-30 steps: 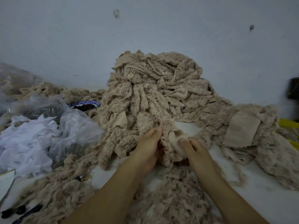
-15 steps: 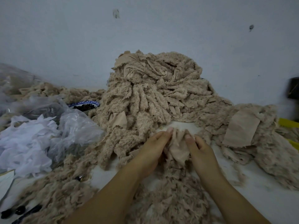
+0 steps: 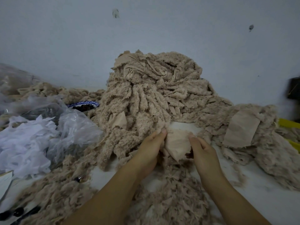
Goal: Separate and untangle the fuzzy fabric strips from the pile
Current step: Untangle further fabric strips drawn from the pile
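Dim, flat, bluish light; soft faint shadows under the fabric pile [image 3: 154,98]. Wide-angle bending toward frame edges. Dark object [image 3: 294,88] at right edge smeared; lower left blurred.

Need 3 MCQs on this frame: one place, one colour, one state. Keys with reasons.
1. Where is the blue-rimmed bowl relative to the tall pile of fuzzy strips?
A) right of it
B) left of it
C) on top

2. What colour are the strips?
A) green
B) red
C) beige

3. What are the hands doing?
A) left hand and right hand both grip one fabric piece
B) both lie flat, empty
C) only the right holds fabric

1 B: the bowl sits at the pile's left edge.
2 C: all strips look beige.
3 A: each hand pinches one side of the piece.
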Demonstrator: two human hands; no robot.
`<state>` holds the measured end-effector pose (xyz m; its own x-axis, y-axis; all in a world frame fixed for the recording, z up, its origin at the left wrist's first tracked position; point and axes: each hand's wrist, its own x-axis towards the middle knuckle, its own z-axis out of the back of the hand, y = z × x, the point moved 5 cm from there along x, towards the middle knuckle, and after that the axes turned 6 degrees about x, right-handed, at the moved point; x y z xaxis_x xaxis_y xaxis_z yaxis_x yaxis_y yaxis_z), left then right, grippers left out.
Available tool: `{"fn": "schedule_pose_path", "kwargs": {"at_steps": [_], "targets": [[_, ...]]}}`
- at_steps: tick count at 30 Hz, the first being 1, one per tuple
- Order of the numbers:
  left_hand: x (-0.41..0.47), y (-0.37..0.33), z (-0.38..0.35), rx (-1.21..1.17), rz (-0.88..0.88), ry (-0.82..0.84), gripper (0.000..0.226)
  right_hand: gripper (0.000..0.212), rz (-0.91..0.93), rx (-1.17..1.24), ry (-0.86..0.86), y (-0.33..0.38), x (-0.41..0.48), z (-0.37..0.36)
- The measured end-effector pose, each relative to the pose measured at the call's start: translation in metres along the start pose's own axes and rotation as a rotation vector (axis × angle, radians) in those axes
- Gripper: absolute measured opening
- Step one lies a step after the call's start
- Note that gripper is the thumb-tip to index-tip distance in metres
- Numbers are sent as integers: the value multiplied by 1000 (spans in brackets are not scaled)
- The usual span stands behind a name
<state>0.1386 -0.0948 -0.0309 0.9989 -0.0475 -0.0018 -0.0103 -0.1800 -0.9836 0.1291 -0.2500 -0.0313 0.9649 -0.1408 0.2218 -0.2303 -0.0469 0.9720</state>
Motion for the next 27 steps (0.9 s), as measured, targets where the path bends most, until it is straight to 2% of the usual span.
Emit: {"fn": "schedule_pose_path", "kwargs": {"at_steps": [4, 8, 12, 14, 15, 16, 17, 18, 20, 21, 22, 24, 27], "targets": [[-1, -5, 6, -107, 20, -101, 32, 46, -2, 29, -51, 2, 0, 3], [-4, -6, 0, -91, 50, -27, 34, 39, -26, 26, -40, 4, 0, 5], [-5, -12, -3, -196, -42, 73, 44, 33, 8, -91, 300, 6, -11, -16], [-5, -14, -2, -243, -60, 88, 46, 13, 66, -133, 404, 6, -17, -25], [-4, -14, -2, -258, -64, 99, 46, 13, 83, -109, 437, 6, -19, -28], [-3, -15, -2, -283, -65, 100, 46, 27, 79, -99, 455, 3, -17, -27], [-2, -15, 0, -330, -67, 95, 44, 42, 47, -142, 467, -1, -14, -26], [-1, -17, 2, -390, -73, 89, 40, 45, 11, -271, 457, -4, -11, -22], [1, -20, 6, -482, -89, 85, 37, 21, 40, -559, 388, -10, -4, -12], [1, -21, 8, -493, -89, 77, 36, 11, 59, -610, 321, -10, 0, -7], [2, -21, 8, -473, -93, 64, 35, 6, 75, -592, 250, -7, 3, -3], [3, -18, 8, -325, -129, 30, 32, 19, 49, -461, 114, -5, 9, 7], [0, -13, 1, 188, -200, -11, 21, 23, -20, -132, 26, 2, 10, 11]]}}
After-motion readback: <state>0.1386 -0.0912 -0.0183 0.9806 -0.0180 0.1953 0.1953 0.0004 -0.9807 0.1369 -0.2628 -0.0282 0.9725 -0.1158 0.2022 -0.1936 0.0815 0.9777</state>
